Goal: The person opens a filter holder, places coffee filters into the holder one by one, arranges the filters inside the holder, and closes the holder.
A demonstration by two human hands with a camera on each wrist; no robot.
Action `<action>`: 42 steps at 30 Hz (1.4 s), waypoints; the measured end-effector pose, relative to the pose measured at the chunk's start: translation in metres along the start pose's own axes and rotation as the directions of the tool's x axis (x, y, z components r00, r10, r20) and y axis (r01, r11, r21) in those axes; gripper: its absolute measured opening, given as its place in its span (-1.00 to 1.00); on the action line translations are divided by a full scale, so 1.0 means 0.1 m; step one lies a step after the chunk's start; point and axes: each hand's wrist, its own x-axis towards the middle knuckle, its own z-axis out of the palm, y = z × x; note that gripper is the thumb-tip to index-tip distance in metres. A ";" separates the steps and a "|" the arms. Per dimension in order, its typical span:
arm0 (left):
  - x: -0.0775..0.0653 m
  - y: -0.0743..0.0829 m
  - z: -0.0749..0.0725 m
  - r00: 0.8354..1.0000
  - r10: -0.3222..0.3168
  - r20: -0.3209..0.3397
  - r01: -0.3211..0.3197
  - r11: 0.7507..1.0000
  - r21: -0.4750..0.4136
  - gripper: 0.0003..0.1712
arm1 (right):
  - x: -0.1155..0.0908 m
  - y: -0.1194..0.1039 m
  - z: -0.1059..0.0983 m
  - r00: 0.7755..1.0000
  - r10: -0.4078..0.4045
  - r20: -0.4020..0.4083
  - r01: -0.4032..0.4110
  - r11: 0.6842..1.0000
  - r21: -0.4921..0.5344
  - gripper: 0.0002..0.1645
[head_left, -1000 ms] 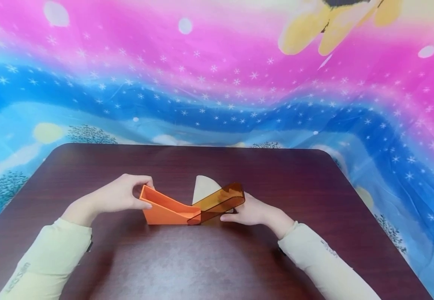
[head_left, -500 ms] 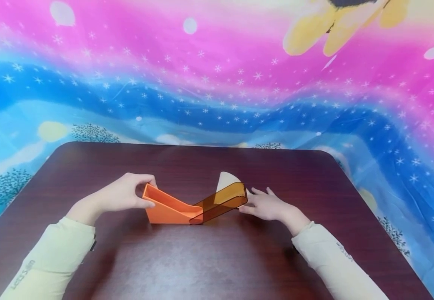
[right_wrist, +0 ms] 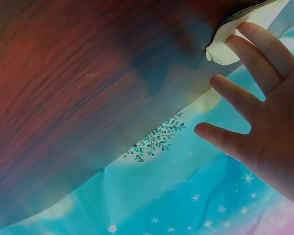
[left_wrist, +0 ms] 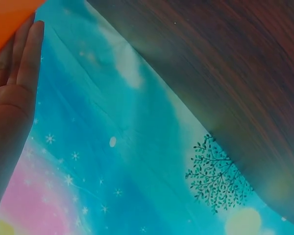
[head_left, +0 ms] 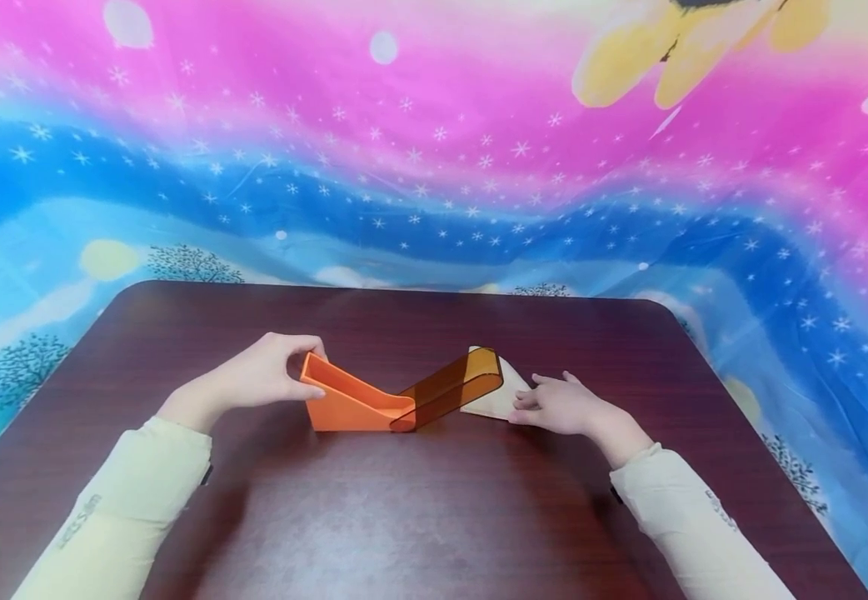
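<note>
My right hand [head_left: 565, 407] pinches cream, wedge-shaped paper [head_left: 500, 401] lying leftward; my left hand [head_left: 257, 372] grips the orange, amber-lidded plastic box [head_left: 338, 413].

Dark wood-grain table [head_left: 374, 517] is filling the foreground, pink-and-blue cloth [head_left: 329, 200] is hanging behind it, showing white snowflakes [head_left: 521, 149], dark leafy trees [head_left: 194, 263] and yellow shapes [head_left: 617, 67].

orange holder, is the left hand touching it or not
Touching: the head view shows the left hand gripping the tall end of the orange holder, thumb against its near side.
</note>
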 end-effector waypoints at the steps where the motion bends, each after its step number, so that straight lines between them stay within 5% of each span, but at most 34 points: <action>1: 0.02 0.00 0.00 1.000 -0.004 -0.005 0.004 1.000 0.003 -0.74 | -0.01 0.00 0.00 1.000 0.004 0.002 -0.004 1.000 0.001 -0.45; 13: 0.21 0.03 0.06 0.998 -0.054 -0.028 0.054 0.998 -0.027 -0.66 | -0.07 0.02 0.04 1.000 0.014 -0.003 -0.014 1.000 -0.018 -0.45; 18: 0.23 0.02 0.07 0.997 -0.079 -0.016 0.078 0.995 -0.058 -0.61 | -0.01 0.04 0.08 0.986 -0.001 -0.165 -0.002 1.000 -0.016 -0.65; 22: 0.23 0.02 0.08 0.996 -0.086 -0.006 0.085 0.993 -0.083 -0.62 | 0.11 0.03 0.06 0.955 0.150 -0.255 -0.133 0.988 0.081 -0.71; 26: 0.24 0.01 0.09 0.998 -0.067 -0.005 0.066 0.994 -0.086 -0.64 | 0.23 0.04 0.04 0.924 0.346 -0.162 -0.318 0.932 0.175 -0.61; 30: 0.25 0.01 0.11 0.999 -0.042 0.003 0.042 0.995 -0.089 -0.63 | 0.31 0.14 0.05 0.899 0.434 -0.069 -0.412 0.887 0.209 -0.59; 42: 0.22 0.01 0.11 0.999 -0.031 -0.007 0.031 0.996 -0.089 -0.63 | 0.31 0.43 0.06 0.924 0.382 0.024 -0.342 0.796 0.499 -0.42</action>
